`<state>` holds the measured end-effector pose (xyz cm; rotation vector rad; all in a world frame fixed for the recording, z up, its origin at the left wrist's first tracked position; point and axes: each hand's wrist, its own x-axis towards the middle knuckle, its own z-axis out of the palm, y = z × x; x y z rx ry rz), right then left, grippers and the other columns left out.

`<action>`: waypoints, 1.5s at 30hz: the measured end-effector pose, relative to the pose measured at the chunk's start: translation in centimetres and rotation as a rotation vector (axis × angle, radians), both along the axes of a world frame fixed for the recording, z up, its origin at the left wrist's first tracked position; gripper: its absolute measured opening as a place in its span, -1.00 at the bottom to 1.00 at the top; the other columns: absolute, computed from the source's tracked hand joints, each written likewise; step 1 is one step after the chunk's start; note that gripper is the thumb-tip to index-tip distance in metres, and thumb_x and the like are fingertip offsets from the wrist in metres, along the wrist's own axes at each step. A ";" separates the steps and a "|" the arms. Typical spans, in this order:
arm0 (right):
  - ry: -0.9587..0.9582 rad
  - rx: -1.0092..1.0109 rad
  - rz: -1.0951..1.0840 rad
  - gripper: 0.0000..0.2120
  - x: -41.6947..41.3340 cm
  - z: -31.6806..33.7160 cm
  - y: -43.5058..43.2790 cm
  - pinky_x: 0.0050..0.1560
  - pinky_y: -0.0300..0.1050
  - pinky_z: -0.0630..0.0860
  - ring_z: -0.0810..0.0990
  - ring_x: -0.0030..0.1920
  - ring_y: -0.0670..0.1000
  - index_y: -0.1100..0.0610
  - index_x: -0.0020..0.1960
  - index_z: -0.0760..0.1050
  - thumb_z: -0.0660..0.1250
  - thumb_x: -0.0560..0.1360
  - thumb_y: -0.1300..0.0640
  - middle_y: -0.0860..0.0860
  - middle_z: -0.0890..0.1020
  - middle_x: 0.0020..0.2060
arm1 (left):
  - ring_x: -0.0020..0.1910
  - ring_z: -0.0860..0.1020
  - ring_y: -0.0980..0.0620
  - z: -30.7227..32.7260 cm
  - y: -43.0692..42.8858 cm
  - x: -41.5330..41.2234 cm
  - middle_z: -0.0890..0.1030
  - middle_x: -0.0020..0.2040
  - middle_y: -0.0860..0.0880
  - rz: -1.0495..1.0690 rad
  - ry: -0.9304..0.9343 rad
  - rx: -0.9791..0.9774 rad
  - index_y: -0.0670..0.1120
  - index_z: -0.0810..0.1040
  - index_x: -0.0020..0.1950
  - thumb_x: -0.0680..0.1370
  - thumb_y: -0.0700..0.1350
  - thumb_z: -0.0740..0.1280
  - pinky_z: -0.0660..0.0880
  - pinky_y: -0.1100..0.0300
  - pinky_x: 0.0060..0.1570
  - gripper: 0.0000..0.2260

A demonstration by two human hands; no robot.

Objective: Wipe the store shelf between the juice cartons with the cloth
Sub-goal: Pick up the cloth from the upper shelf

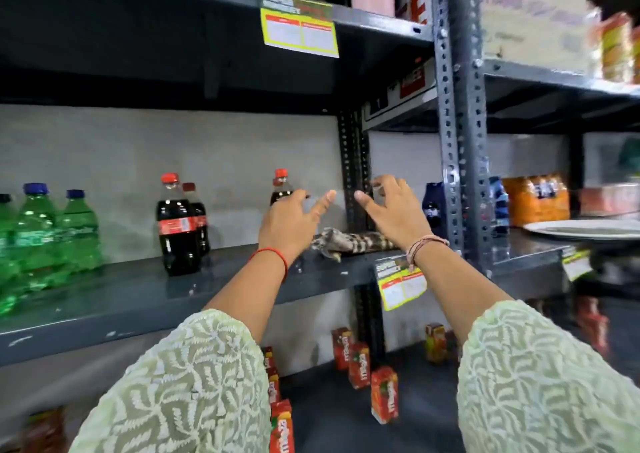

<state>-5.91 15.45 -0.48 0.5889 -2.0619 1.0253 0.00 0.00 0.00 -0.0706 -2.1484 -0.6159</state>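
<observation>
A crumpled grey-and-white patterned cloth (353, 241) lies on the middle dark shelf (145, 297) near the back upright. My left hand (294, 220) and my right hand (394, 210) are raised above it, both with fingers spread and holding nothing. The left hand partly covers a cola bottle (281, 189). On the lower shelf (332, 414), below my arms, stand several red juice cartons (383, 395) with gaps between them; my sleeves hide part of that shelf.
Green bottles (41, 241) stand at the left of the middle shelf and two cola bottles (178, 227) near its middle. A perforated steel post (460, 123) divides the bays. Yellow price tags (401, 286) hang off the shelf edges. A plate (585, 229) and orange packs (536, 200) sit to the right.
</observation>
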 end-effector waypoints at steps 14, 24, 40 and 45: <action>-0.447 0.186 -0.211 -0.77 -7.2 -0.7 2.2 -0.12 -0.12 0.43 0.55 -0.07 0.14 0.28 -0.03 0.52 0.18 0.54 0.14 0.23 0.61 -0.03 | 0.33 0.33 -0.06 0.2 3.9 -4.6 0.33 0.42 -0.13 -0.288 -0.564 0.643 -0.15 0.21 0.42 0.55 0.19 -0.10 0.19 0.02 0.35 -0.42; -0.443 -0.140 -0.151 -0.76 -7.9 -1.2 3.1 -0.18 -0.21 0.53 0.63 0.05 0.03 0.15 0.05 0.61 0.38 0.44 0.05 0.04 0.66 0.06 | -0.73 0.47 0.06 -1.7 2.4 -6.7 0.56 -0.36 -0.11 -0.234 -0.334 0.929 -0.30 0.56 -0.07 0.44 -0.33 0.29 0.29 0.34 -0.81 -0.89; -0.279 -0.833 0.356 -0.79 6.7 -11.6 8.2 -0.17 -0.41 0.55 0.66 -0.25 -0.19 0.09 -0.25 0.63 0.48 0.27 0.38 -0.17 0.69 -0.43 | -0.21 0.63 0.14 -10.7 5.6 7.2 0.68 -0.21 0.14 -0.642 -0.106 0.973 -0.18 0.59 -0.08 0.39 -0.40 0.32 0.58 0.34 -0.10 -0.81; -0.436 -0.726 0.282 -0.74 5.6 -19.3 5.8 -0.21 -0.48 0.54 0.61 -0.35 -0.30 0.20 -0.04 0.61 0.47 0.29 0.38 -0.06 0.69 -0.30 | 0.03 0.56 0.03 -19.4 4.5 5.7 0.60 0.08 -0.13 -0.474 -0.218 1.087 -0.17 0.57 0.08 0.42 -0.36 0.32 0.52 0.28 0.10 -0.73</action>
